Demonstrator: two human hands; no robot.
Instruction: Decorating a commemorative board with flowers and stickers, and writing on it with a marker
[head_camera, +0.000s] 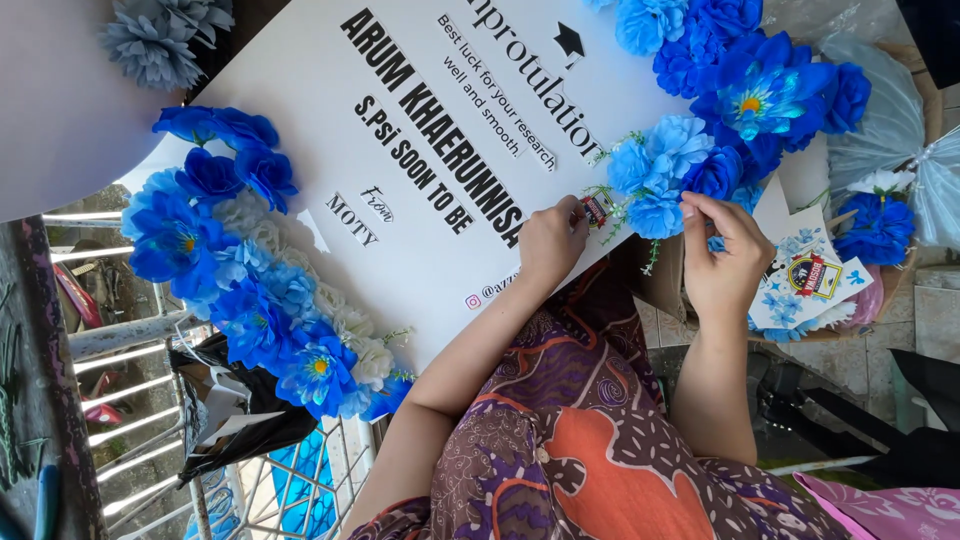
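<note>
Left hand (550, 243) pinches a small red-and-white sticker (597, 209) against the white greeting board (300, 110), at its lower edge beside the blue artificial flowers (660, 175). Right hand (722, 250), fingers closed, grips a flower stem. Judged step: trimming placement; pressing flat needed.

A large white board (330, 110) with black printed lettering lies across the person's lap, over a purple and orange patterned garment (590, 450); the left hand (552, 243) pinches a small printed sticker (597, 208) against the board's edge; the right hand (722, 252) touches the light blue artificial flowers (655, 175) just beside it; darker blue flowers (760, 90) cluster above these; another band of blue and white flowers (255, 275) runs along the board's opposite edge; a stack of printed paper cutouts (810, 275) lies near the right hand.
</note>
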